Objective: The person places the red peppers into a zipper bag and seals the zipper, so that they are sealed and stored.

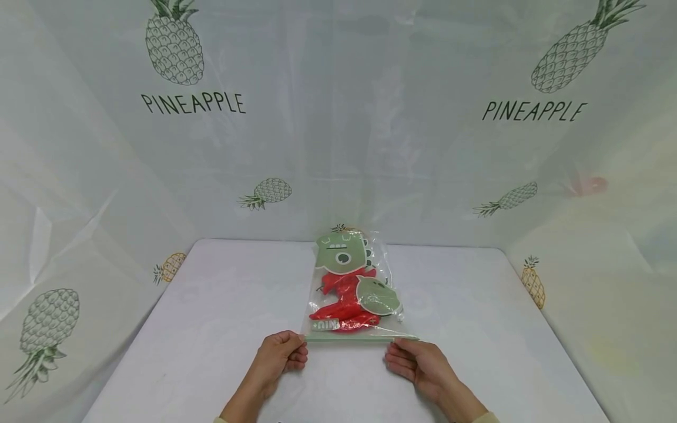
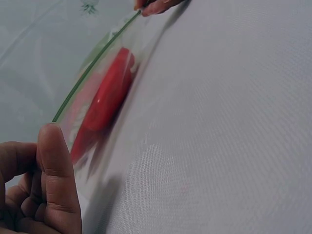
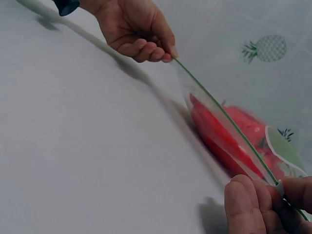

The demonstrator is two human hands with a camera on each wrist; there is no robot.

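A clear zip bag (image 1: 312,294) with a green cartoon print and a green closure strip (image 1: 349,339) lies with the strip toward me. Inside are several red peppers (image 1: 346,294), partly covered by the print. My left hand (image 1: 277,358) pinches the strip's left end between thumb and fingers. A little inward from the right end, my right hand (image 1: 420,364) pinches the strip at a small whitish slider (image 3: 279,187). Between the hands the strip is stretched straight and lifted slightly off the table, as the left wrist view shows.
The white table (image 1: 227,294) spreads around the bag. Behind it and on both sides hangs a pale curtain (image 1: 365,135) printed with pineapples, meeting the table's back edge just past the bag.
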